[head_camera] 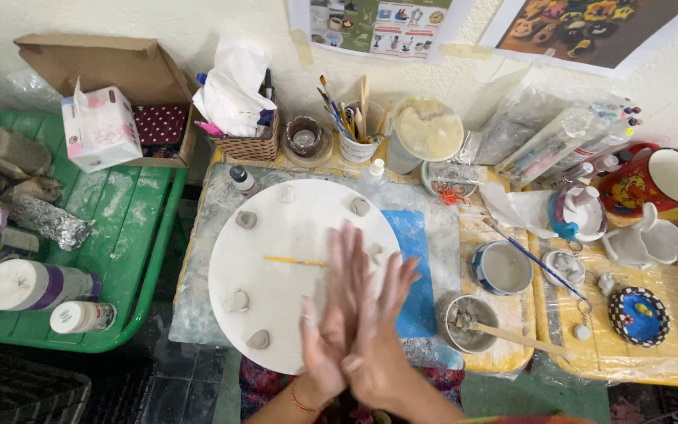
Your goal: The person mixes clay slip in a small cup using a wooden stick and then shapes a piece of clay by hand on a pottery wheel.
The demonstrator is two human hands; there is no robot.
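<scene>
Pressing together: left hand (331,314) and right hand (378,330) meet palm to palm above the near edge of a round white board (276,235), fingers stretched flat and blurred.
Grip: neither hand closes round anything that shows; I cannot tell whether something lies between the palms.
Left wrist: a thin red band (300,402) circles it.
Board: it lies on a grey, dusty mat (205,298) over the table, just beside a blue sheet (416,259) on its right.
On the board: small grey clay lumps (246,220) sit spaced round the rim (several show, one partly hidden by the fingers), and a thin yellow stick (292,261) lies flat near the middle, its right end touching the fingertips' outline.
Right of the hands: a grey bowl (468,323) holds a wooden tool; a blue-rimmed cup (504,267) stands behind it.
Back of table: a cup of brushes (355,141) and a woven basket (249,145) stand against the wall.
Left: a green tray table (131,235) carries a tissue box (100,129) and white bottles (37,284).
</scene>
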